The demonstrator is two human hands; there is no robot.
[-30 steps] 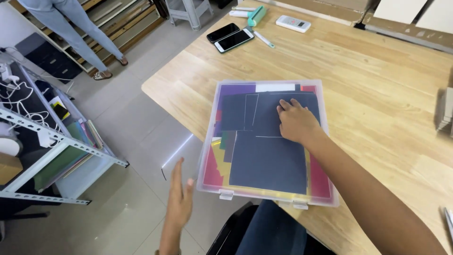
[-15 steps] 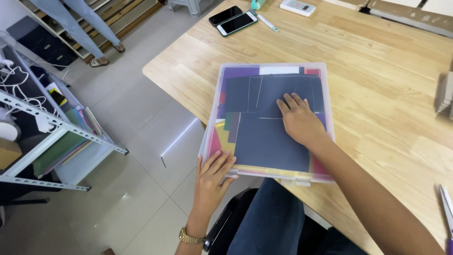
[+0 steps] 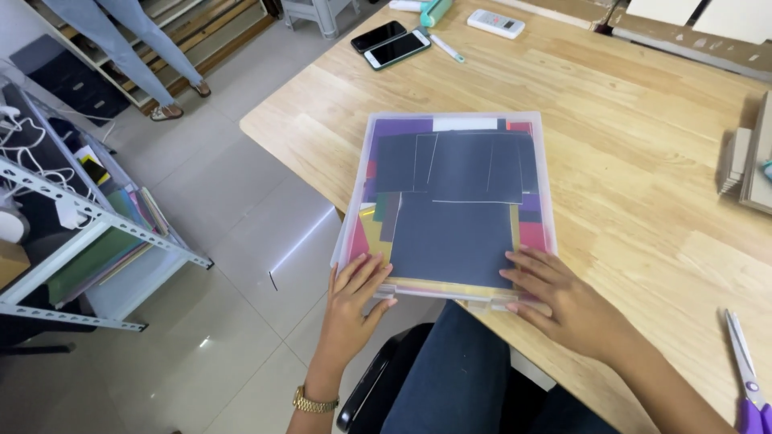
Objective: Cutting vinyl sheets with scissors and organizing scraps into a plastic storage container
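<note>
A light wooden tabletop [image 3: 643, 145] carries a shallow clear plastic case [image 3: 450, 205] filled with dark and coloured paper sheets, lying at the near left corner with its near end reaching the table's front edge. The left hand [image 3: 354, 301] lies flat with fingers spread on the case's near left corner, gripping nothing. The right hand [image 3: 563, 297] rests open, palm down, on the near right corner, fingertips touching the lid. Two dark smartphones [image 3: 392, 43] sit by the far edge. Purple-handled scissors [image 3: 746, 378] lie toward the near right edge.
</note>
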